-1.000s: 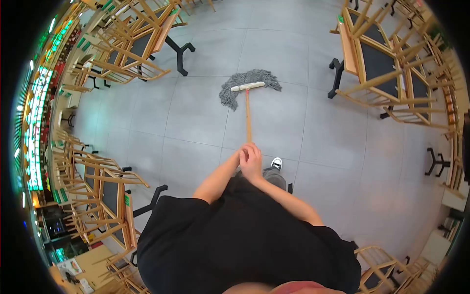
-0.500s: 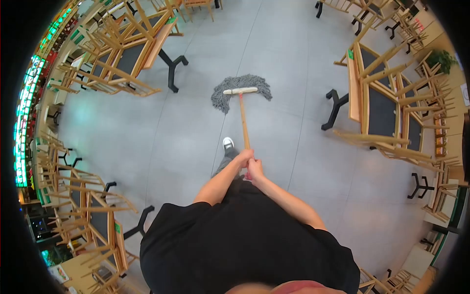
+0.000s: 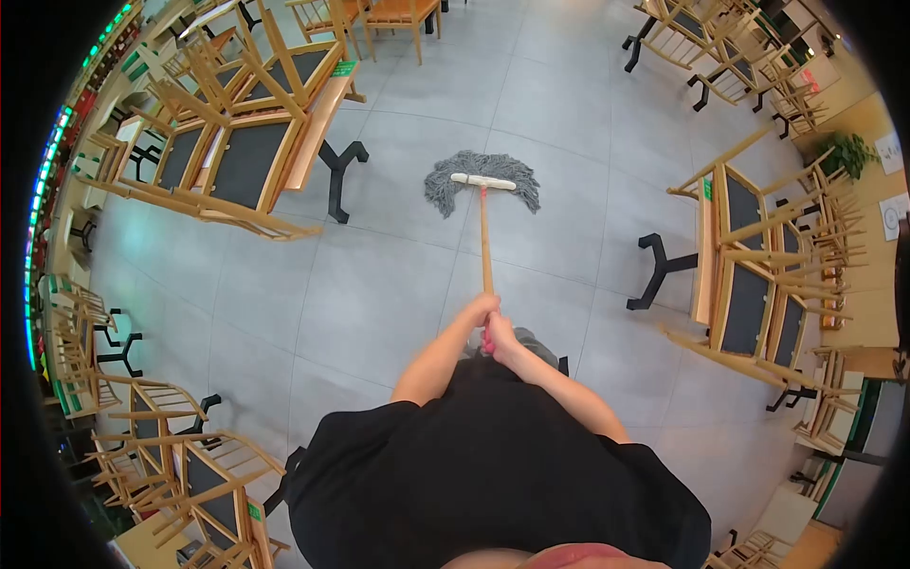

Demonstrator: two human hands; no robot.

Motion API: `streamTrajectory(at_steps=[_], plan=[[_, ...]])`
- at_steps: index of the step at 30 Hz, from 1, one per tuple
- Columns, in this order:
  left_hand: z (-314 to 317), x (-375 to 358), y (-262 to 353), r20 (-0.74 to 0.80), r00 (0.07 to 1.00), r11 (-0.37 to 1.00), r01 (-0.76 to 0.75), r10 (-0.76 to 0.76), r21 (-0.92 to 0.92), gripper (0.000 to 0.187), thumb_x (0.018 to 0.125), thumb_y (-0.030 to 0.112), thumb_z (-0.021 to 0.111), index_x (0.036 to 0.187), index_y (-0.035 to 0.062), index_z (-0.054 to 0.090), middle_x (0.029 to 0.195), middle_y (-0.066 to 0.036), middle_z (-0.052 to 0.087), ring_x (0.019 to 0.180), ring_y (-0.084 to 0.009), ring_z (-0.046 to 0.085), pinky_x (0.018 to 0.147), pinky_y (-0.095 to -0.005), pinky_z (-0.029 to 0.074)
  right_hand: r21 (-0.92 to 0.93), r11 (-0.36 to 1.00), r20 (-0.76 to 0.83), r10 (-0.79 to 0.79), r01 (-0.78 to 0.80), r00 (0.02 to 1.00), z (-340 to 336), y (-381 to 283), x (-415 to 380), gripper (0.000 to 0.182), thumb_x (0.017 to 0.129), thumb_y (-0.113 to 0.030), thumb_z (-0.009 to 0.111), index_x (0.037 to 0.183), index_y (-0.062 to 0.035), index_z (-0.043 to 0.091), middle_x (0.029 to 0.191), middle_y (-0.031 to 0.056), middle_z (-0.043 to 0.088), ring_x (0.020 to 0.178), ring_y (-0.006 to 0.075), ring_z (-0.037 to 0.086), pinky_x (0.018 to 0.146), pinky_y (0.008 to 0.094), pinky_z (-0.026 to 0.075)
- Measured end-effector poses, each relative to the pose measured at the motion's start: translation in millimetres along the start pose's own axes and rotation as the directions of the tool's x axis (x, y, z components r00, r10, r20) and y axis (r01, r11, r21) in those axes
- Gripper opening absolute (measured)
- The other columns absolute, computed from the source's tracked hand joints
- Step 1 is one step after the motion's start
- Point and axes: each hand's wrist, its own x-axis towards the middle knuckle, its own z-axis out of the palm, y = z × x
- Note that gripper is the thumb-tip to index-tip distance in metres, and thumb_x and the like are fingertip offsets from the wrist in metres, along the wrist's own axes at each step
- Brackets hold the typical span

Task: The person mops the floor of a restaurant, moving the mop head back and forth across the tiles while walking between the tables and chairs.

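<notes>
A mop with grey string strands (image 3: 482, 169) and a white head bar (image 3: 484, 181) lies on the floor ahead of me. Its wooden handle (image 3: 486, 242) runs back toward my body. My left hand (image 3: 482, 305) is wrapped round the shaft, farther from me. Close behind it, my right hand (image 3: 502, 334) grips near the handle's end, where a pink-red part shows below the fingers. Both hands are closed, and the strands fan out in an arc on the tiles.
Grey tiled floor (image 3: 379, 294) surrounds the mop. Tables with upturned chairs stand at the left (image 3: 251, 175), right (image 3: 749, 284) and lower left (image 3: 213, 488), their black legs (image 3: 339, 175) reaching over the floor. Upright orange-seated chairs (image 3: 396, 17) are at the far end.
The mop head sits slightly farther right in view, with both hands still on the handle. Nearby tables appear lower in the picture, and the white shoe seen before is now hidden.
</notes>
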Motion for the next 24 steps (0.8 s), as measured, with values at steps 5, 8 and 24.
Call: streamTrajectory(at_steps=[5, 8, 24], plan=[[-21, 40, 46, -0.009, 1.000, 0.997, 0.001, -0.002, -0.081, 0.028, 0.092, 0.022, 0.048, 0.079, -0.0013, 0.056, 0.062, -0.010, 0.055, 0.053, -0.0213, 0.052, 0.046, -0.0364, 0.041, -0.038, 0.999, -0.091, -0.020, 0.016, 0.996, 23, -47, 42, 0.032, 0.089, -0.030, 0.037, 0.080, -0.0015, 0.047, 0.056, 0.0080, 0.046, 0.038, 0.0171, 0.044, 0.033, 0.0309, 0.036], [-43, 73, 83, -0.048, 0.998, 0.998, -0.035, 0.033, -0.052, 0.027, 0.091, 0.021, 0.051, 0.077, -0.0011, 0.056, 0.061, -0.009, 0.054, 0.051, -0.0199, 0.051, 0.046, -0.0346, 0.041, -0.040, 0.999, -0.102, -0.009, 0.005, 0.995, 45, -90, 67, 0.027, 0.090, -0.030, 0.037, 0.076, -0.0069, 0.044, 0.055, 0.0045, 0.041, 0.041, 0.0156, 0.039, 0.037, 0.0306, 0.033], [-158, 179, 472, -0.050, 0.990, 0.901, 0.137, -0.128, 0.412, 0.027, 0.090, 0.029, 0.053, 0.073, 0.0069, 0.055, 0.060, -0.001, 0.052, 0.051, -0.0146, 0.047, 0.045, -0.0320, 0.038, 0.114, 0.990, 0.085, -0.093, 0.083, 0.992, 147, -442, 209, 0.031, 0.093, -0.025, 0.030, 0.120, -0.0114, 0.034, 0.064, 0.0074, 0.044, 0.045, 0.0193, 0.047, 0.036, 0.0328, 0.040]])
